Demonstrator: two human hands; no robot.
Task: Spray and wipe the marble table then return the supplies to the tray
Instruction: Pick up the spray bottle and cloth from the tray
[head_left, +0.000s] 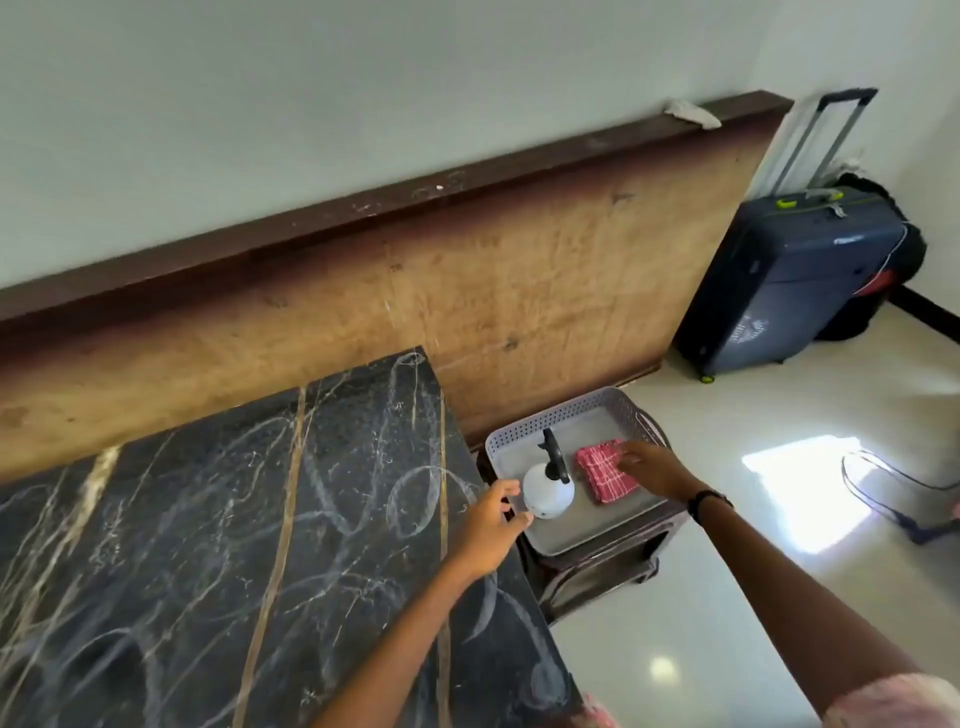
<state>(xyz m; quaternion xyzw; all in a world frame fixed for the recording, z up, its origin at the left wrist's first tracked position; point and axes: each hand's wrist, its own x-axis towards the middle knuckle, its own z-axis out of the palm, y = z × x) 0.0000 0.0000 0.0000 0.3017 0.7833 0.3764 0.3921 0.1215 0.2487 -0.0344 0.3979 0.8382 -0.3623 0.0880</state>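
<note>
The black marble table (234, 519) with gold and white veins fills the lower left. To its right, a grey tray (566, 410) with a perforated rim sits on a low stool. A white spray bottle (548, 491) with a black trigger stands upright in the tray's near left part. A folded pink checked cloth (602, 470) lies flat beside it. My left hand (491, 525) hovers open just left of the bottle, fingers close to it but not around it. My right hand (652, 467) rests with fingers spread on the cloth's right edge.
A wooden panel (467, 291) leans along the wall behind the table. A dark blue suitcase (795, 275) with a raised handle stands at the back right. A cable (883, 483) loops on the glossy floor. The stool (613, 561) is brown.
</note>
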